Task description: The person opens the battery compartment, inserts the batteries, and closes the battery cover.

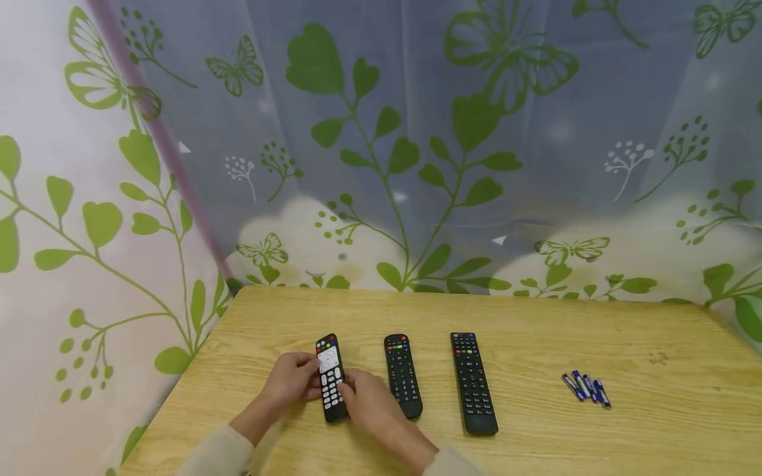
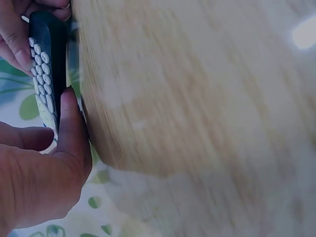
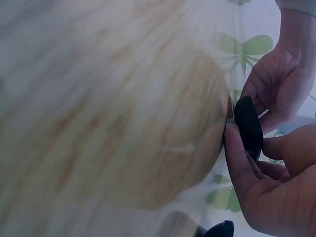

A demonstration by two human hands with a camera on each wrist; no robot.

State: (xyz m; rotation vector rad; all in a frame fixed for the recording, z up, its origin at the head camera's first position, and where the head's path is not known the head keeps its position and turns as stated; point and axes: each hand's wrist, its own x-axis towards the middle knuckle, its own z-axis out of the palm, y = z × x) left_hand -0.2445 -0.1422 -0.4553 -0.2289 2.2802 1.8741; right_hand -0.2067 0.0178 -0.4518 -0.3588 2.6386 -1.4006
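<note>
Both hands hold a black remote control [image 1: 331,387] with white buttons, tilted above the left part of the table. My left hand [image 1: 292,380] pinches its left edge near the upper half, thumb toward the button face. On the lower right side, my right hand [image 1: 372,400] grips it with thumb and fingers. The left wrist view shows the remote [image 2: 49,64] edge-on between the two hands. In the right wrist view its dark end [image 3: 248,126] shows between the right thumb and fingers. Just right of the right hand lies a second black remote [image 1: 403,377].
Farther right a longer black remote [image 1: 473,383] lies on the wooden table [image 1: 536,337]. Several small blue-and-silver batteries [image 1: 586,388] lie in a group at the right. A curtain [image 1: 369,165] with green leaves and butterflies hangs behind the table's far edge.
</note>
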